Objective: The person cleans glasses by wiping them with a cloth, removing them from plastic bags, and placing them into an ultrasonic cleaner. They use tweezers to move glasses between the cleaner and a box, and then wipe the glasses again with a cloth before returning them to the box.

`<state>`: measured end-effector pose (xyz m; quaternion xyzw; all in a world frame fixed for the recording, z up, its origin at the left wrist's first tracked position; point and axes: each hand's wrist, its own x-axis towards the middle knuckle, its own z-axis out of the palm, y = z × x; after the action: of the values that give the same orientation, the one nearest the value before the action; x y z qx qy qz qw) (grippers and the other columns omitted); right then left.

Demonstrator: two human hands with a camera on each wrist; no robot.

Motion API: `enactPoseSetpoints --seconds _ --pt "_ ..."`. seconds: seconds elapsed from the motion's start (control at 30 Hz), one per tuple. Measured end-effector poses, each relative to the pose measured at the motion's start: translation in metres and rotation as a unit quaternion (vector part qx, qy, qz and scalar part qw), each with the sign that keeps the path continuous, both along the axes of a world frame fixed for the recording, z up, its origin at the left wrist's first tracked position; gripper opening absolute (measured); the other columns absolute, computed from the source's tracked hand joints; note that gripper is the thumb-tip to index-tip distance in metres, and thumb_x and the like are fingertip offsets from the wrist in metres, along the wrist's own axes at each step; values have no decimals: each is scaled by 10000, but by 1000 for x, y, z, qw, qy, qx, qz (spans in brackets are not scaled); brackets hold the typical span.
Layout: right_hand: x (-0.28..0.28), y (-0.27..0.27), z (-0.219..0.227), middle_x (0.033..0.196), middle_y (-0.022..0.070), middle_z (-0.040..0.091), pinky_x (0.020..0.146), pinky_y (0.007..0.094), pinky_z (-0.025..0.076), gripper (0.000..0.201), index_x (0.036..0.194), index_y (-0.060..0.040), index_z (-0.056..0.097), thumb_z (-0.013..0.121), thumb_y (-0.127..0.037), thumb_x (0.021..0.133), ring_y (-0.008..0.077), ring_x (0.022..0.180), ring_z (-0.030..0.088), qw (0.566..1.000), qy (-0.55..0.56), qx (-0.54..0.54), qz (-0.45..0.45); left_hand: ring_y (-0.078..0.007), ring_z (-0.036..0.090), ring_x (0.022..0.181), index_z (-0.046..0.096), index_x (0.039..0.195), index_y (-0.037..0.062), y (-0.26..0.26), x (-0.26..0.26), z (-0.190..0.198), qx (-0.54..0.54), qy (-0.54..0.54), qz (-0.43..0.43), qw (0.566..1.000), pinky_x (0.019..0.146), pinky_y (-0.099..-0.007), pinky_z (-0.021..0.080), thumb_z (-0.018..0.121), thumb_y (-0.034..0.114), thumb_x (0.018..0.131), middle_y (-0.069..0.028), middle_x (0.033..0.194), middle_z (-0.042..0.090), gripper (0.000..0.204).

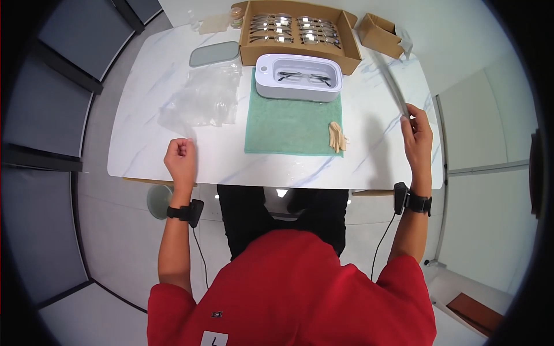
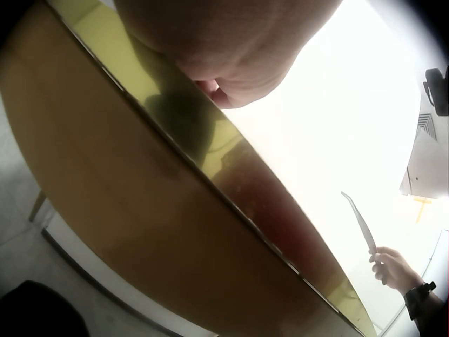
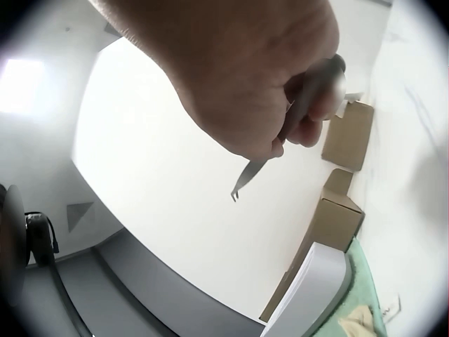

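Note:
Long grey tweezers [image 1: 393, 83] with a bent tip [image 3: 238, 188] are gripped in my right hand [image 1: 418, 135], raised at the table's right side. My left hand [image 1: 181, 163] has its fingers curled at the front left edge, close below clear plastic bags [image 1: 210, 95]; nothing can be made out in it. A white tub [image 1: 297, 93] on a green cloth [image 1: 288, 127] has a pair of glasses [image 1: 304, 76] inside. Beige finger covers [image 1: 336, 137] lie on the cloth's right side. In the left wrist view the tweezers [image 2: 361, 226] point up and left.
An open cardboard box [image 1: 248, 53] with several pairs of glasses stands behind the tub. To its right is a small brown box [image 1: 378, 37]. A grey-green lid [image 1: 214, 54] and small jars [image 1: 236, 18] are at the back left. A green bin [image 1: 158, 202] stands below the table edge.

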<state>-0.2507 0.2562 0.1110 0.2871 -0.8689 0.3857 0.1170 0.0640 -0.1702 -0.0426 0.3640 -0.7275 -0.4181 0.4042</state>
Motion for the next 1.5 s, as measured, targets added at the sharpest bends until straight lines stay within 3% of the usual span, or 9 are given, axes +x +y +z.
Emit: enactPoseSetpoints --seconds 0.07,0.1,0.2,0.37,0.67,1.1,1.23,1.37,1.5 --pt "7 -9 21 977 86 639 660 307 497 270 1191 -45 654 656 -58 922 197 688 600 992 63 95 64 -45 469 643 642 846 0 0 -1 -2 -1 2 2 1000 602 -208 439 690 64 914 29 727 581 105" --pt "14 -17 31 1000 109 640 683 352 524 272 1157 -67 672 676 -43 886 281 718 640 987 72 125 72 -46 469 641 641 845 0 0 -1 -2 -2 5 1 1000 601 -209 440 691 65 914 28 725 582 107" --pt "17 -31 43 1018 102 649 696 384 539 265 1131 -73 676 680 -39 868 310 763 669 959 110 246 86 -50 472 633 639 842 0 -1 -1 -3 -5 9 0 1000 598 -214 444 692 68 912 23 718 584 111" --pt "17 -47 46 992 81 650 704 384 557 233 1080 -66 684 664 -32 851 298 791 677 925 213 301 91 -60 483 626 638 838 -1 1 -1 -1 -18 8 4 1000 598 -223 452 697 70 905 12 703 585 113" --pt "10 -59 41 979 85 650 693 380 556 238 1108 -57 676 658 -19 874 289 785 673 906 271 298 130 -60 486 625 638 833 3 5 -2 6 -31 12 10 999 596 -225 453 708 64 894 9 693 586 110" --pt "17 -35 55 1039 95 687 688 349 559 263 1146 -38 677 664 21 891 274 777 697 950 200 220 91 -62 497 621 639 831 8 6 -2 9 -51 -6 18 999 594 -226 459 721 56 882 3 690 593 108" --pt "30 -23 72 976 106 673 627 281 523 259 1158 -6 665 642 57 907 184 694 642 976 103 136 135 -69 504 617 641 834 7 5 -2 8 -52 1 15 999 595 -231 464 719 59 883 -3 692 599 105" --pt "46 -12 83 938 90 656 595 265 496 266 1157 3 665 646 63 899 146 692 613 977 -6 132 168 -78 511 615 643 837 5 6 -2 11 -59 -11 19 998 600 -238 471 716 66 886 -11 697 610 107" --pt "54 -10 75 938 97 662 603 280 499 259 1142 4 679 650 64 891 172 686 616 965 -52 183 180 -80 514 616 645 838 4 6 -2 12 -54 -13 18 998 605 -239 475 718 73 886 -13 698 614 111"
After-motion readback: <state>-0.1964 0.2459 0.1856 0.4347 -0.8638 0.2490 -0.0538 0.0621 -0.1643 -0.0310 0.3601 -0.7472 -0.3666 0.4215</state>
